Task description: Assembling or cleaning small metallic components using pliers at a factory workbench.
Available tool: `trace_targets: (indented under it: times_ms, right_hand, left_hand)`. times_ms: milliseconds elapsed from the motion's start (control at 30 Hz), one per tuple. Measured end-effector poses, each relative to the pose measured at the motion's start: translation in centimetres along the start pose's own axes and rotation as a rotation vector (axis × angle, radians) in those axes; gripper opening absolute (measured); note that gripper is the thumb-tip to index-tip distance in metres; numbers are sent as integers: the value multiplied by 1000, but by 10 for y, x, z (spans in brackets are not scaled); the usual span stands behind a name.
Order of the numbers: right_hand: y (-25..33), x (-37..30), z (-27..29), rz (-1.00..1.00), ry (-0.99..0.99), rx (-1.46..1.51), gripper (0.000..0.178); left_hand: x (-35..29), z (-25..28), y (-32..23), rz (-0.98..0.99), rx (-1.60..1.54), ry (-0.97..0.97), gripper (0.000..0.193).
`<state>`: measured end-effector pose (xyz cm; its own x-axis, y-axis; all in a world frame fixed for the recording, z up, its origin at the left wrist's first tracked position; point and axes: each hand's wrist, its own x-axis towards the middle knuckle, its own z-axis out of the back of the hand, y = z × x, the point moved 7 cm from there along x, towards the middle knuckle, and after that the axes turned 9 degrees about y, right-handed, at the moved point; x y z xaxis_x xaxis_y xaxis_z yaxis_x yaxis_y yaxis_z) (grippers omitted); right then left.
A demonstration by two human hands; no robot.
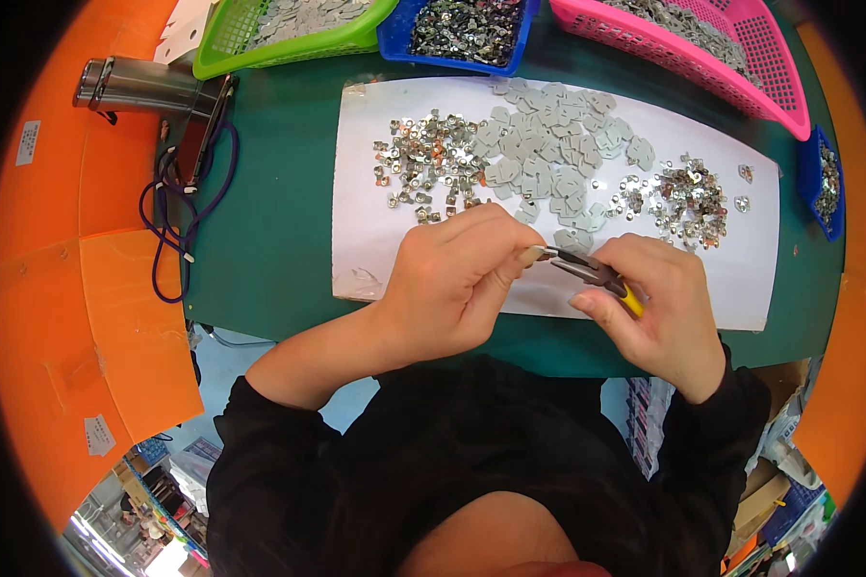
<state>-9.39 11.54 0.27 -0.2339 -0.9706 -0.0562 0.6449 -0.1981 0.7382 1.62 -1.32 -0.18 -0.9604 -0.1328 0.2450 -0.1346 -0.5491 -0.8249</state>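
Observation:
My right hand [659,303] is closed round a pair of pliers [597,273] with dark jaws and yellow handles. The plier jaws point left, toward the fingertips of my left hand [462,274]. Thumb and forefinger of that hand pinch a small metal piece [547,253] right by the jaw tips; most of it is hidden. Both hands are over the near edge of a white sheet [366,192]. On the sheet lie a pile of flat grey plates [553,144], a heap of small metal clips [433,159] to its left, and another heap of small metal parts [693,202] to its right.
Along the far edge of the green table [269,163] stand a green basket [289,58], a blue tray [452,60] and a pink basket [741,101], all holding metal parts. A small blue bin [835,231] is at the right. A steel tumbler [144,87] and purple cord [229,159] lie left.

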Motion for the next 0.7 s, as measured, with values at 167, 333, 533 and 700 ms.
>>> trace_targets:
  times_ms: [167,333,533,700]
  right_hand:
    - [-2,-1,-5,-48,-30,70,25]
    - [1,-1,-4,-107,-30,89,21]
    - [0,0,-5,-188,82,187,22]
    - [-1,0,-8,-219,120,186,24]
  left_hand:
    - [-2,-4,1,17,7,-60,7]
    - [-3,-2,-1,23,49,-120,5]
    - [-2,-1,-2,40,60,-73,5]
    - [-2,1,-5,46,78,-70,5]
